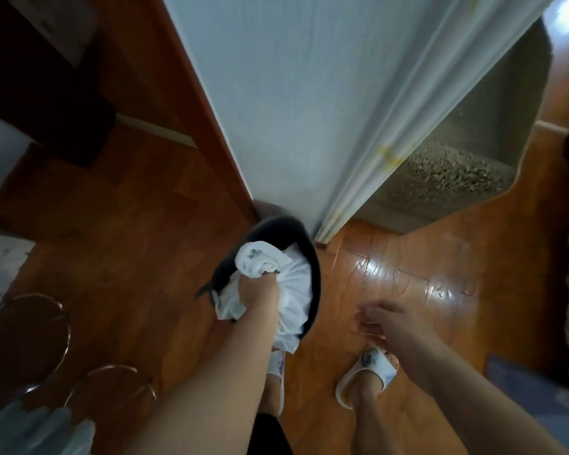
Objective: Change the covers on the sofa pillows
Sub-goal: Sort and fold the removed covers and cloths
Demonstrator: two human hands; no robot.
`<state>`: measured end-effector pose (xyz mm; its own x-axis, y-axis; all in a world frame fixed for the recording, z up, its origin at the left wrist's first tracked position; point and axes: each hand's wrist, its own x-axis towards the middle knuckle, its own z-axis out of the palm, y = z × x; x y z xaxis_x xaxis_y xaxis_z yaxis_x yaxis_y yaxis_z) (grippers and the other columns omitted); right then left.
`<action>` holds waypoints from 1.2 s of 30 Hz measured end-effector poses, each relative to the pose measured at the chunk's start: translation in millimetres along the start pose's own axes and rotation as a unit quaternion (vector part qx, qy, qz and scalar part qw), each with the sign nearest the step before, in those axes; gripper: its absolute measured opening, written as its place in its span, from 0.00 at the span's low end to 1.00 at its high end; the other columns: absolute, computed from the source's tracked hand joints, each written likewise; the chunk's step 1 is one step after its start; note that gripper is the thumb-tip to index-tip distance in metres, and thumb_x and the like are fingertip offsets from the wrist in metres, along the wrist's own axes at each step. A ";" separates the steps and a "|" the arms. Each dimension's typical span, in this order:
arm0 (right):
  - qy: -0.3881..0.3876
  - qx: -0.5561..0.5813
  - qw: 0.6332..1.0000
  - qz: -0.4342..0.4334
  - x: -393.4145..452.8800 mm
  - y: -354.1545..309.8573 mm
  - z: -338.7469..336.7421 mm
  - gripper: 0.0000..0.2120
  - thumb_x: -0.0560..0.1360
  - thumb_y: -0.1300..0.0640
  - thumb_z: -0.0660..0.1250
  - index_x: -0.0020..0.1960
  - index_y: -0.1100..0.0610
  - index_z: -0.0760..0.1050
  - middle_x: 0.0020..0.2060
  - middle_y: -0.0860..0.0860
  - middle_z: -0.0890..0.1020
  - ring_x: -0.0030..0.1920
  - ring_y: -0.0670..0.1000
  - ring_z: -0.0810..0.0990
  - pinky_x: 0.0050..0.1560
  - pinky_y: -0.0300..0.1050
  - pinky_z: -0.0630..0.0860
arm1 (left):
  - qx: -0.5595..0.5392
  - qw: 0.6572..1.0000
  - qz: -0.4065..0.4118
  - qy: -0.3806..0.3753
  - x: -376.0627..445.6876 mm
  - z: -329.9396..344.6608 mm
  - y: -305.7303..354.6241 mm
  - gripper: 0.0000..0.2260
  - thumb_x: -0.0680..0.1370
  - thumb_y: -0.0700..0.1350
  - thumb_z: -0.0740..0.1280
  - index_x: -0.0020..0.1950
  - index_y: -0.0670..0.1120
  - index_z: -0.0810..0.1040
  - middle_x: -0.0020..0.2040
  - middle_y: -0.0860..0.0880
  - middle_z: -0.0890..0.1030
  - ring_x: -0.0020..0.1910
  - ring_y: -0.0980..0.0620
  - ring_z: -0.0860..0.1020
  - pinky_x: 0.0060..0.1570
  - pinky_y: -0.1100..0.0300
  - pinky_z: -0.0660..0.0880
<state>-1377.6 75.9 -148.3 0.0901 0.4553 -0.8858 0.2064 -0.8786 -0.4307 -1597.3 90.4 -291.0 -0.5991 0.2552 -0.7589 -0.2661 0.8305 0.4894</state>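
From the head view, the left hand (258, 290) in the middle of the frame grips a bunch of white cloth (276, 274), which looks like a pillow cover, with a dark cover (309, 257) wrapped around it. The right hand (385, 318), at the lower right, is loose and holds nothing, fingers spread above the wood floor (408, 274). A white door (293, 93) fills the top middle. No sofa or pillow shows here. I think the covers are being carried, so putting covers on pillows is likely not finished, but I cannot tell how many are done.
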 end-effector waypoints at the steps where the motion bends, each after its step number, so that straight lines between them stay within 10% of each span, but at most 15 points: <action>1: 0.004 0.004 1.000 0.005 -0.6 3.2 4.0 0.09 0.81 0.65 0.61 0.54 0.62 0.79 0.48 0.61 0.84 0.46 0.56 0.81 0.47 0.47 0.77 | 0.016 1.000 -0.016 -0.013 8.0 1.4 -0.7 0.08 0.77 0.46 0.70 0.55 0.50 0.77 0.58 0.43 0.82 0.57 0.41 0.80 0.61 0.44 0.77; 4: 0.023 0.019 0.999 0.012 5.4 15.9 12.5 0.09 0.81 0.64 0.61 0.55 0.61 0.80 0.50 0.59 0.85 0.53 0.59 0.83 0.55 0.51 0.79 | -0.021 0.998 -0.064 -0.009 33.1 4.6 5.4 0.20 0.74 0.47 0.73 0.64 0.42 0.77 0.58 0.41 0.82 0.56 0.39 0.80 0.60 0.45 0.78; 9: 0.035 0.022 0.999 0.028 15.5 34.6 21.4 0.09 0.81 0.63 0.62 0.55 0.61 0.80 0.50 0.59 0.85 0.54 0.59 0.83 0.59 0.54 0.78 | -0.125 0.987 -0.073 -0.063 52.8 2.3 12.5 0.08 0.71 0.44 0.76 0.47 0.48 0.79 0.49 0.45 0.83 0.49 0.43 0.81 0.55 0.47 0.80; 13: 0.037 0.020 0.998 0.041 20.6 48.8 27.5 0.08 0.81 0.63 0.62 0.54 0.60 0.80 0.50 0.59 0.84 0.54 0.59 0.82 0.60 0.54 0.78 | 0.020 0.992 -0.052 -0.112 68.2 -2.8 -9.4 0.28 0.65 0.54 0.76 0.63 0.48 0.77 0.55 0.48 0.82 0.53 0.44 0.80 0.57 0.47 0.79; 20: 0.019 -0.025 0.998 0.048 25.3 48.9 36.2 0.07 0.80 0.62 0.63 0.54 0.58 0.79 0.50 0.57 0.84 0.53 0.56 0.82 0.58 0.52 0.79 | 0.288 0.947 0.080 -0.115 54.3 -25.0 -20.1 0.15 0.82 0.44 0.61 0.68 0.46 0.78 0.65 0.44 0.79 0.62 0.40 0.78 0.62 0.45 0.76; 28: 0.062 0.062 0.995 0.050 -32.7 23.1 -3.0 0.08 0.81 0.57 0.65 0.58 0.59 0.78 0.52 0.57 0.83 0.51 0.55 0.83 0.57 0.52 0.81 | 0.251 0.930 -0.049 -0.265 -94.8 -57.8 33.8 0.07 0.84 0.41 0.60 0.59 0.42 0.75 0.52 0.44 0.80 0.47 0.47 0.79 0.47 0.55 0.76; 31: 0.088 0.111 0.990 0.026 -88.6 21.2 -50.4 0.07 0.80 0.61 0.62 0.53 0.58 0.78 0.50 0.56 0.83 0.48 0.55 0.82 0.52 0.50 0.81 | 0.274 0.923 0.063 -0.261 -179.5 -47.1 56.6 0.08 0.84 0.39 0.59 0.52 0.39 0.77 0.41 0.45 0.79 0.38 0.48 0.76 0.36 0.60 0.75; 36: 0.150 0.215 0.965 -0.015 -180.2 64.9 -157.4 0.09 0.79 0.64 0.62 0.57 0.61 0.77 0.49 0.58 0.83 0.42 0.53 0.81 0.42 0.46 0.78 | 0.332 0.841 0.248 -0.347 -352.1 -7.6 56.9 0.09 0.82 0.39 0.60 0.47 0.45 0.80 0.44 0.43 0.84 0.40 0.46 0.82 0.48 0.47 0.80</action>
<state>-1227.1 -40.5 10.7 0.3824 0.4454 -0.8096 -0.2044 -0.8137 -0.5442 -1407.2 44.0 7.4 0.1335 0.6883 -0.7131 0.5058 0.5715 0.6462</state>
